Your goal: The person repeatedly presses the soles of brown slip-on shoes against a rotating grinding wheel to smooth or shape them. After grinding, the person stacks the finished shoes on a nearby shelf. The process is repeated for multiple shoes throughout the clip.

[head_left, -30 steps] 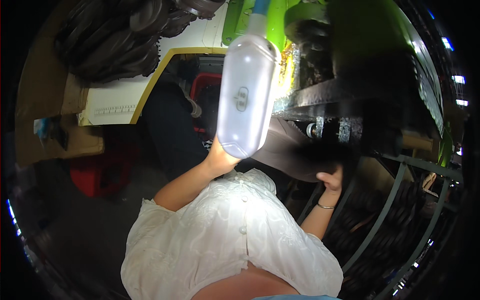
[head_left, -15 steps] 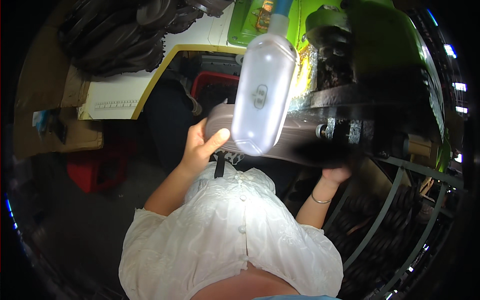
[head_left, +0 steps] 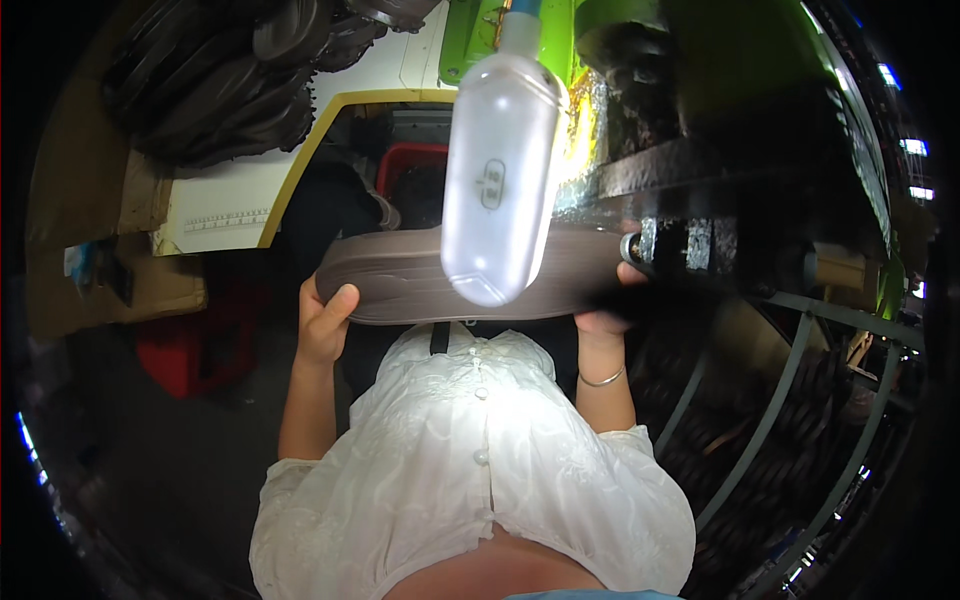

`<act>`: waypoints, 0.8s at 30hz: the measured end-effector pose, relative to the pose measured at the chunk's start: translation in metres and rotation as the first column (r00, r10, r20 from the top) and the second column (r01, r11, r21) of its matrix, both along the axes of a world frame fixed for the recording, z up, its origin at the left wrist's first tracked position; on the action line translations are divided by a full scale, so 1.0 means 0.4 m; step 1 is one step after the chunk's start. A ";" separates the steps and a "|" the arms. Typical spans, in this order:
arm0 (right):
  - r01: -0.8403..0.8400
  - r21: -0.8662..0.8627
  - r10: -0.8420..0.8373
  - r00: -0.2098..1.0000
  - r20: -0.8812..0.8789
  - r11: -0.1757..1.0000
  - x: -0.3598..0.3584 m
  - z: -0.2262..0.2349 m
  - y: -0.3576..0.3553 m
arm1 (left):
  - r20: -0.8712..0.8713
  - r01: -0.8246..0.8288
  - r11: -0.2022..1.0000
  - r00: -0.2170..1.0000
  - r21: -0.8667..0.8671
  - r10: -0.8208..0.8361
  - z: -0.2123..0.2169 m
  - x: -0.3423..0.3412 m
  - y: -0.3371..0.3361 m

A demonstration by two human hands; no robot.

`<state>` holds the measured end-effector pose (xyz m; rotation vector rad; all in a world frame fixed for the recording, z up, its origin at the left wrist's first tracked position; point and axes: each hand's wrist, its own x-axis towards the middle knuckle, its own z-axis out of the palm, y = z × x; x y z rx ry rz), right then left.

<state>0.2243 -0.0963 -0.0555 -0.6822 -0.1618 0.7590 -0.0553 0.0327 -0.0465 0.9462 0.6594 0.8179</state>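
A long brown shoe sole (head_left: 395, 275) lies sideways across the front of my body, held level between both hands. My left hand (head_left: 325, 320) grips its left end, thumb on the near side. My right hand (head_left: 602, 322) is closed on the other end, partly lost in a dark shadow. The white lamp (head_left: 500, 190) hangs in front of the sole and hides its middle. Just beyond the right end is a small metal roller (head_left: 630, 248) of the green machine (head_left: 590, 30).
Dark soles (head_left: 210, 90) are heaped on the white yellow-edged table (head_left: 215, 205) at the upper left. A red bin (head_left: 400, 160) stands beneath it, and a red stool (head_left: 185, 350) is at left. Metal rails (head_left: 760, 430) front stacked dark items at right.
The sole has shifted left, away from the machine, and now lies more level. Both hands have moved left with it, keeping their hold.
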 end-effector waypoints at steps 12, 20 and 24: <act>-0.045 -0.187 0.074 0.985 0.154 0.981 -0.081 0.027 0.084 | -0.090 0.126 0.986 0.987 -0.112 -0.136 -0.089 -0.087 0.033; -0.222 -0.470 0.515 0.482 0.709 0.854 0.010 0.137 0.114 | -0.716 0.692 0.689 0.591 0.214 -0.372 -0.170 0.113 -0.053; -0.389 -0.678 0.779 0.233 0.583 0.624 0.071 0.166 0.147 | -0.380 0.349 0.801 0.910 0.486 -0.166 -0.018 0.303 -0.067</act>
